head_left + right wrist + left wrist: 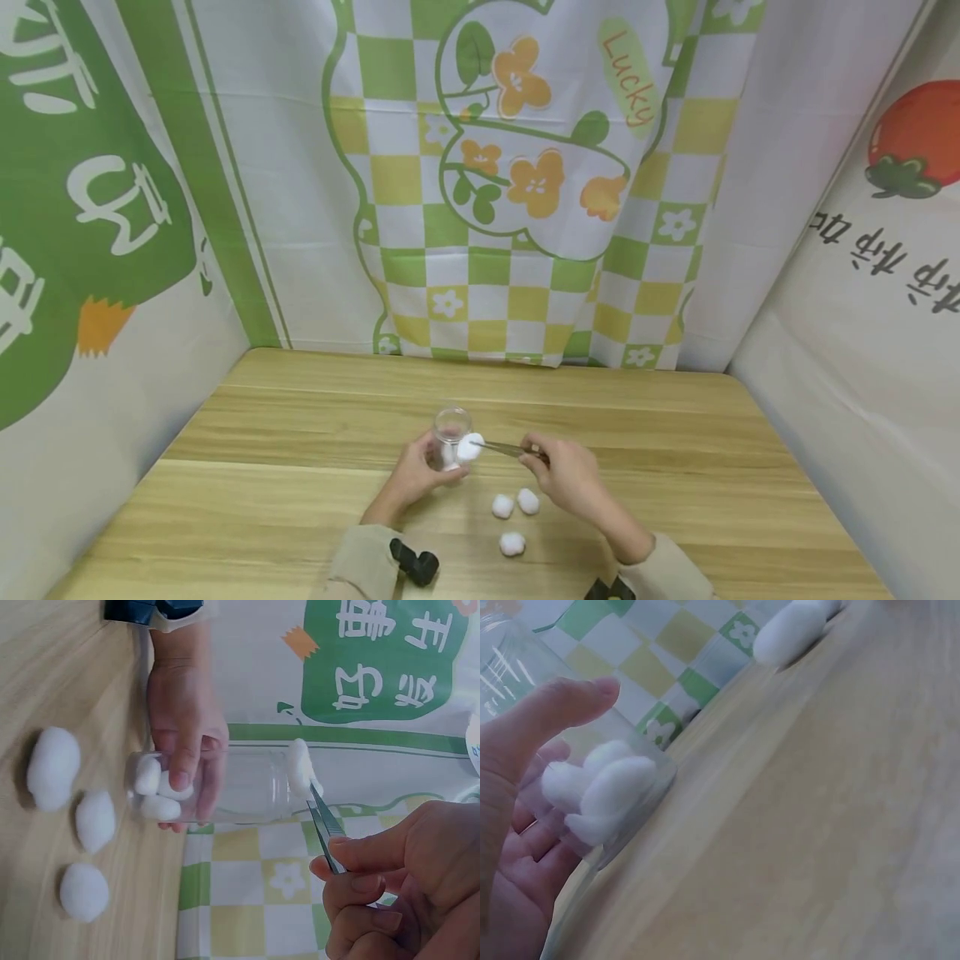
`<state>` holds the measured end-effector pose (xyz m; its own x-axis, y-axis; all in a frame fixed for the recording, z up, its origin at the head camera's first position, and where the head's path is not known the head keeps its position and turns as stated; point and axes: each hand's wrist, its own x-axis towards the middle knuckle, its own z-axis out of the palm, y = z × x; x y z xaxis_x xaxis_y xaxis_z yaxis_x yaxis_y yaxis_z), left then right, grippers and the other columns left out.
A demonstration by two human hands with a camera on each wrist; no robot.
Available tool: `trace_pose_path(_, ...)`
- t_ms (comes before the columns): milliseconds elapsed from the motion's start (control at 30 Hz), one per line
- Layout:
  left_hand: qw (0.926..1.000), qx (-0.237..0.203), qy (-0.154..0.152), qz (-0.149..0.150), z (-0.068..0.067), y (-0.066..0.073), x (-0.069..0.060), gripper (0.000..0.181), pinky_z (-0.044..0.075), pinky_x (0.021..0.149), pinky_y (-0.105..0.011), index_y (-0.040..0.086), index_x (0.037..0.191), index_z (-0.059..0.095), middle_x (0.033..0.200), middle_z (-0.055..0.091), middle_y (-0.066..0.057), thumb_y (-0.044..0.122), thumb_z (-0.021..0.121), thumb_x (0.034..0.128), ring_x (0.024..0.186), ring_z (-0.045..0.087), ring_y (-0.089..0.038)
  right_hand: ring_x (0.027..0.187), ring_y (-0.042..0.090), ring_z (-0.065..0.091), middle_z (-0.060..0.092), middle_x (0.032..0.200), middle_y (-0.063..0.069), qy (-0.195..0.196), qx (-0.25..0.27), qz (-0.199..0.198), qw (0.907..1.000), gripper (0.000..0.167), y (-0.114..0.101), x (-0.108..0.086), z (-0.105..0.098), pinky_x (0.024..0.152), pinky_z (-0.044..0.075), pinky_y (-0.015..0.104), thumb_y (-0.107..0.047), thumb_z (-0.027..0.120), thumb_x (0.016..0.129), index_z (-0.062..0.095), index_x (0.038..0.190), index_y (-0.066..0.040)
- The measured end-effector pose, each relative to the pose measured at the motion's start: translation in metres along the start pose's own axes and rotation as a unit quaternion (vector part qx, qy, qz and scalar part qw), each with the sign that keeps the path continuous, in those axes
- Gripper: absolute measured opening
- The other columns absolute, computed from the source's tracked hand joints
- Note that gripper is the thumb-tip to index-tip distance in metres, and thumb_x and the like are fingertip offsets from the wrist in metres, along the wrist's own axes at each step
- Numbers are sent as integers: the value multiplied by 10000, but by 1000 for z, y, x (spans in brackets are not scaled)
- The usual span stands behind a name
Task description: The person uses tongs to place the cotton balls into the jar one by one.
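Observation:
A clear jar (452, 422) stands on the table with several white cotton balls (160, 787) in its bottom. My left hand (417, 472) grips the jar low down, thumb on one side and fingers round the other, as the left wrist view also shows. In my right hand (558, 471) a pair of metal tweezers (325, 829) is pinched between thumb and fingers. The tweezers' tips hold one cotton ball (301, 766) at the jar's open mouth. Whether that ball touches the rim, I cannot tell.
Three loose cotton balls, one nearer the front (512, 544) and a pair behind it (502, 506), lie on the wooden table (300, 467) between my forearms. A checked curtain (487, 308) hangs behind the table, with printed cloth walls on both sides.

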<state>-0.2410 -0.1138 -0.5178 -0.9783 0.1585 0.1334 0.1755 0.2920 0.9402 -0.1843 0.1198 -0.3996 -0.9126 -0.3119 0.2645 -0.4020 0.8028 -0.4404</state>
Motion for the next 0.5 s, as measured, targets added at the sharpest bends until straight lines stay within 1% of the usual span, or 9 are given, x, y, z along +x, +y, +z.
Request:
trace_pose_path(133, 9997, 34, -173, 152, 3, 0, 0, 581, 436, 815, -192, 77, 1211, 607, 1018, 714, -149, 133, 858, 690, 881, 554, -41, 495, 26, 355, 506, 548, -72, 110, -19, 56, 9999, 56, -1, 2, -3, 454, 233, 177, -173, 678, 872, 635, 839, -161)
trace_pose_path(200, 9996, 65, -201, 206, 5, -1, 0, 584, 442, 794, -182, 40, 1214, 600, 1007, 714, -165, 129, 854, 695, 862, 555, -32, 493, 23, 352, 501, 549, -73, 118, -17, 35, 9999, 55, -1, 2, -4, 451, 230, 175, -171, 678, 872, 634, 841, -160)
trace_pose_path(367, 9996, 118, -209, 142, 6, -2, 0, 589, 452, 816, -188, 26, 1213, 598, 1023, 716, -162, 136, 853, 693, 885, 572, -56, 483, 24, 336, 486, 544, -75, 101, 1, -1, 9999, 51, -1, 4, -6, 447, 212, 168, -175, 672, 879, 639, 854, -145)
trace_pose_path(500, 9995, 82, -269, 129, 6, -1, -1, 583, 462, 844, -190, 27, 1209, 602, 1060, 714, -162, 145, 852, 695, 926, 591, -77, 483, 28, 334, 491, 545, -67, 183, -13, -21, 9998, 69, -2, 7, -6, 447, 211, 167, -190, 670, 882, 642, 876, -128)
